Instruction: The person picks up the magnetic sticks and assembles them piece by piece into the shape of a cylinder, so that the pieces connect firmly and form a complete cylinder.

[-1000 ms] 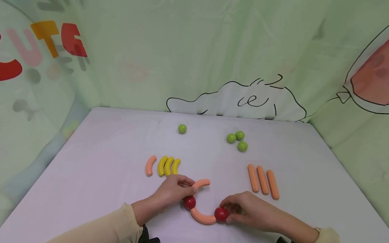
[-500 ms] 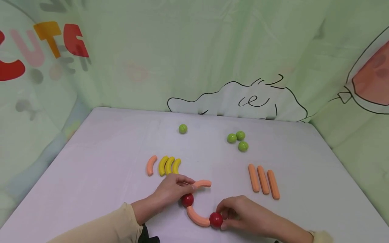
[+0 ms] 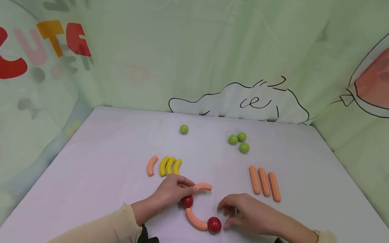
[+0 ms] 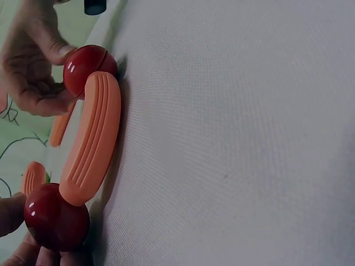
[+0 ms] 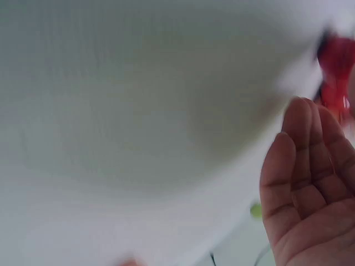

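Nearest on the white table (image 3: 91,182) lies a glossy red ball (image 3: 214,225), probably light, hard and slippery, best held across its sides, the right hand (image 3: 244,212) released just beside it; beyond a second red ball (image 3: 187,202), the left hand (image 3: 173,189) pinches an orange arc (image 3: 204,186), likely stiff, by its end.

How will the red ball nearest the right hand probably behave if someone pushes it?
The red ball looks round, so it would probably roll. Its shiny surface may be slippery. The lower curved orange piece appears to touch it, so might hinder rolling that way.
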